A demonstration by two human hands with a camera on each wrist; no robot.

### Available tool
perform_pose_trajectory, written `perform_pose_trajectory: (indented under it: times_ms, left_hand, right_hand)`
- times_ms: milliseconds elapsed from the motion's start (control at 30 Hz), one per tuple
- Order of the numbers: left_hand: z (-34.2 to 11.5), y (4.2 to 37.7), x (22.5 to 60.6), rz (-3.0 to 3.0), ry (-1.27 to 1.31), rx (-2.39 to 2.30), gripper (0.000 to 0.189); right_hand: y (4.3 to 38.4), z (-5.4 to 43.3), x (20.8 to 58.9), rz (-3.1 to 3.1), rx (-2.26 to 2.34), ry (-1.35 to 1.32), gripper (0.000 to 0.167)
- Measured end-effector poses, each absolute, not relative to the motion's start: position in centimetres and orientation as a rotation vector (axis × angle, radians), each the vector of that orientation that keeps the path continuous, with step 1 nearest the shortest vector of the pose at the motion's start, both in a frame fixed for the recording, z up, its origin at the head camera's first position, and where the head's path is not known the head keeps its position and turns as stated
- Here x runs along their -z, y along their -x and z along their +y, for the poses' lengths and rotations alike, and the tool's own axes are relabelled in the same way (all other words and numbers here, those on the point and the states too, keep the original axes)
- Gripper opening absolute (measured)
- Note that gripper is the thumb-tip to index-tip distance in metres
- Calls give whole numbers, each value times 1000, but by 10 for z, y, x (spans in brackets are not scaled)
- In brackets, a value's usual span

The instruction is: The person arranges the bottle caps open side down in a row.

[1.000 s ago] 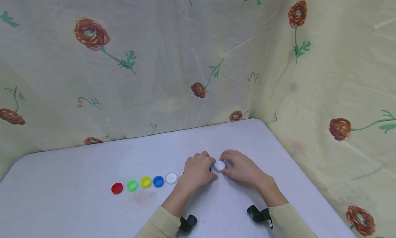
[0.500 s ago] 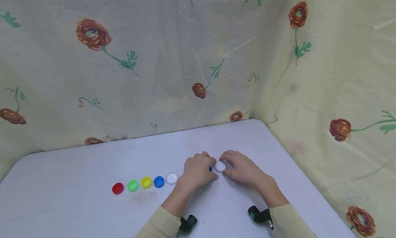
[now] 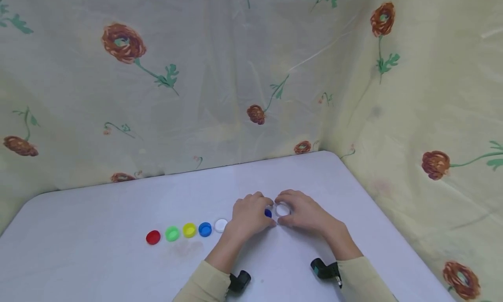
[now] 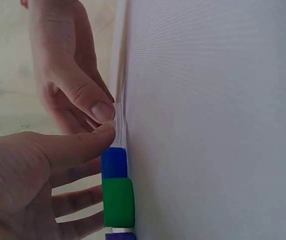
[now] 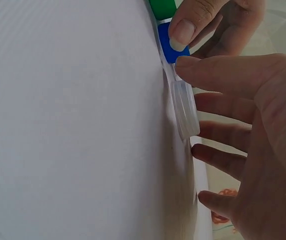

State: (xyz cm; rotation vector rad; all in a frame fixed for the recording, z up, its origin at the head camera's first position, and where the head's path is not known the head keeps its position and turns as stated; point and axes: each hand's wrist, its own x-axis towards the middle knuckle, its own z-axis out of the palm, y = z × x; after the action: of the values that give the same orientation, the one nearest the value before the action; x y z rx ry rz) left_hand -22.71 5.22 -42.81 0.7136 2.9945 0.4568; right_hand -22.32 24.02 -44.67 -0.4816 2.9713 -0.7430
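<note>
In the head view my left hand (image 3: 250, 214) and right hand (image 3: 304, 214) nearly meet on the white table. Between the left thumb and fingers sits a dark blue cap (image 3: 268, 213); in the right wrist view the left thumb lies against this blue cap (image 5: 172, 44). My right thumb and fingers curve round a translucent white cap (image 5: 185, 109), with the thumb tip by its blue-side edge. This white cap (image 3: 283, 210) lies just right of the blue one. A green cap (image 4: 118, 202) adjoins the blue in the left wrist view, a purple piece (image 4: 120, 236) below it.
To the left, on the table (image 3: 98, 258), a row of caps runs red (image 3: 153, 237), green (image 3: 172, 234), yellow (image 3: 189, 230), blue (image 3: 205, 229) and white (image 3: 221, 225). Flowered cloth (image 3: 204, 97) hangs behind and at the right.
My right thumb and fingers have slid left round the white cap, closer to the left hand's fingertips. My left hand stays about where it was, and the head view has turned slightly left.
</note>
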Motion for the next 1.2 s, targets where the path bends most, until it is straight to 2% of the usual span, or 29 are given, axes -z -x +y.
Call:
perform_pose_trajectory:
  times_ms: [567,967,1200]
  left_hand:
    - [39,227,427,2969,-617,-455,53]
    - [38,226,428,2996,-650,-470,43]
    - [36,225,427,3020,-679,-493,31]
  right_hand:
    - [226,231,448,2901,764,398,49]
    - [225,219,444,2886,847,478,40]
    - [226,213,441,2894,834,426,29]
